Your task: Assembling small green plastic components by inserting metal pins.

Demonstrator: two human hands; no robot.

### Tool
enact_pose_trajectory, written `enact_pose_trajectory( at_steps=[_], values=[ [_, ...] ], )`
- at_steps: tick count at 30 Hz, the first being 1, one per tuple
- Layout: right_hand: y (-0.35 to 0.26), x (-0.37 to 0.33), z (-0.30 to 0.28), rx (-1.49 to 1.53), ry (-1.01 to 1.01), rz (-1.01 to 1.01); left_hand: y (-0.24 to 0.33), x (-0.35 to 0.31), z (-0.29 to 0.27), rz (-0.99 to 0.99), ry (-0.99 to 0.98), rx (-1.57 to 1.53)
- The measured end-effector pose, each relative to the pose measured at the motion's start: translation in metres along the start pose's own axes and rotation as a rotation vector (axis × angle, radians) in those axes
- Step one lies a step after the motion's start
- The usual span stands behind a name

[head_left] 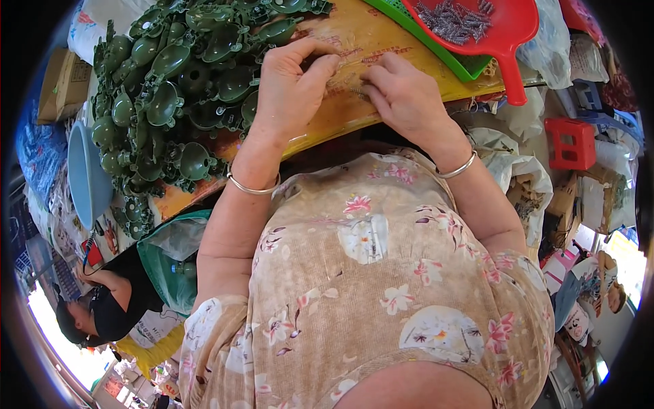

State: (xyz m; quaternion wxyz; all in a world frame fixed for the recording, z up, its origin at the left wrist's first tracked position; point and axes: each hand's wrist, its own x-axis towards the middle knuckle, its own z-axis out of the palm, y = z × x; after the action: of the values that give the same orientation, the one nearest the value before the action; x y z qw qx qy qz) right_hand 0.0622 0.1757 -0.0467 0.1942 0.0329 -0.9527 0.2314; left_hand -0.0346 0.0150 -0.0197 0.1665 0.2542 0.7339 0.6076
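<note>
My left hand is over the yellow-brown table top, its thumb and index finger bent together in a pinch. Whatever lies between those tips is too small to make out. Across a narrow gap, my right hand has its fingers curled in and closed, low over the surface. Small dark coils, apparently metal springs, show by its fingertips; I cannot make out what it holds. Close by my left wrist rises a heap of dark green moulded plastic parts with rounded, hollow shells.
A red scoop-like pan full of small metal springs rests on a green tray at the far right. A blue basin stands left of the heap. Right are a red stool and bags. Another person is at lower left.
</note>
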Motion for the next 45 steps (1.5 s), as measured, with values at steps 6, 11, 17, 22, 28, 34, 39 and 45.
enact_pose_trajectory(
  at_steps=[6, 11, 17, 22, 28, 34, 39, 45],
  values=[
    [0.005, 0.005, 0.005, -0.088, -0.061, -0.206, 0.018, 0.002, -0.022, 0.011, 0.159, -0.055],
    [0.003, 0.005, 0.004, -0.087, -0.038, -0.155, 0.018, -0.003, -0.021, 0.003, 0.141, -0.081],
    [0.003, 0.002, -0.019, 1.089, -0.192, 0.477, 0.008, -0.011, 0.008, -0.056, -0.151, -0.129],
    [0.003, -0.001, -0.027, 1.292, -0.222, 0.57, 0.006, -0.011, 0.02, -0.063, -0.165, -0.16],
    [-0.003, -0.002, -0.028, 1.358, -0.185, 0.661, 0.005, -0.011, 0.025, 0.007, -0.051, -0.215],
    [-0.001, -0.005, -0.02, 1.213, -0.057, 0.457, 0.004, -0.013, 0.025, -0.051, -0.052, -0.238],
    [-0.006, -0.013, -0.011, 0.775, 0.195, 0.213, 0.001, -0.015, 0.025, -0.345, -0.122, -0.621],
    [0.002, -0.017, -0.014, 0.476, 0.296, 0.142, 0.001, -0.011, 0.031, -0.357, -0.084, -0.343]
  ],
)
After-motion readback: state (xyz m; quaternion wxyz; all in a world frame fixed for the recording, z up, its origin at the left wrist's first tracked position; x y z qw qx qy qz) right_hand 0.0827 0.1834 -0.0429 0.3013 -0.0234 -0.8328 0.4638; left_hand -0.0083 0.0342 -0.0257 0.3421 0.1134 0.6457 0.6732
